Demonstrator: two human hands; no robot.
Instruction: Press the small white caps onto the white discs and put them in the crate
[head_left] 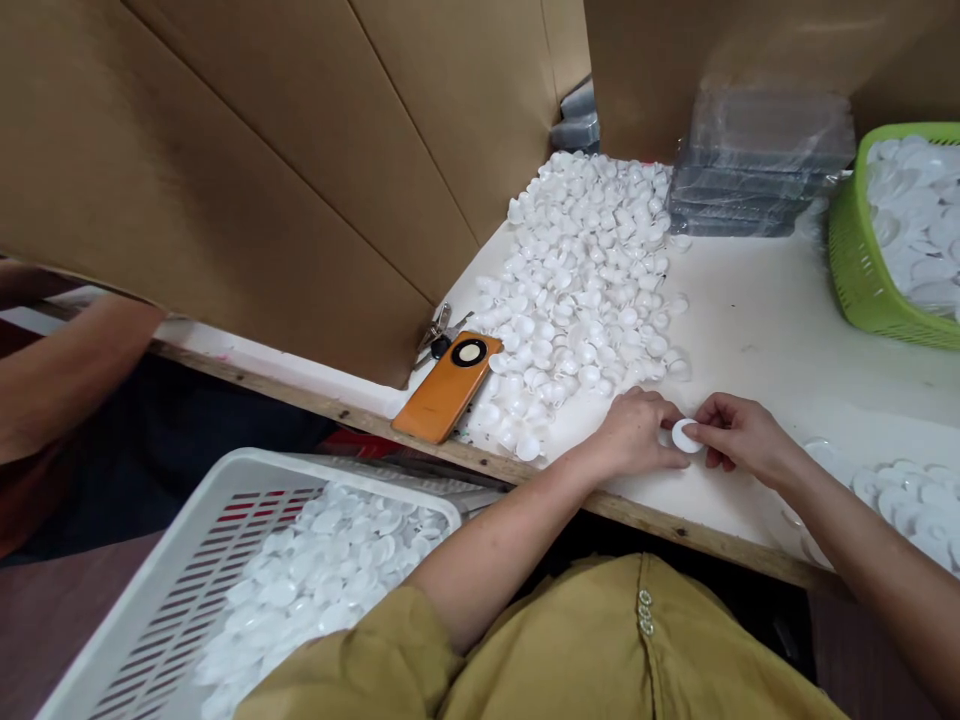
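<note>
The right hand point(742, 435) pinches a white disc point(682, 436) between thumb and bent fingers, its remaining fingers curled in beneath. The left hand point(637, 430) faces it from the other side, half closed, with thumb and forefinger parted around the disc's near edge; whether those fingertips actually grip the disc or only stand beside it, I cannot tell for sure. The disc is just above the front of the white table point(739, 310), close to its wooden edge point(675, 528) and between the two hands.

Beyond the left hand, a broad pile point(577, 290) of small, glossy white pieces spreads back across the table. An orange phone point(435, 400) lies at the pile's left side, its camera ring facing up, with keys point(441, 330) just behind it, near the corner of a tall cardboard panel point(300, 200). At the back, a plastic-wrapped stack point(750, 190) stands right of the pile, and a green basket point(862, 250) full of white pieces sits farther right. More discs point(911, 500) lie beside the right forearm. Below the table edge, at left, a white crate point(247, 457) holds many white pieces. Past the panel, another person's arm point(75, 370) shows.
</note>
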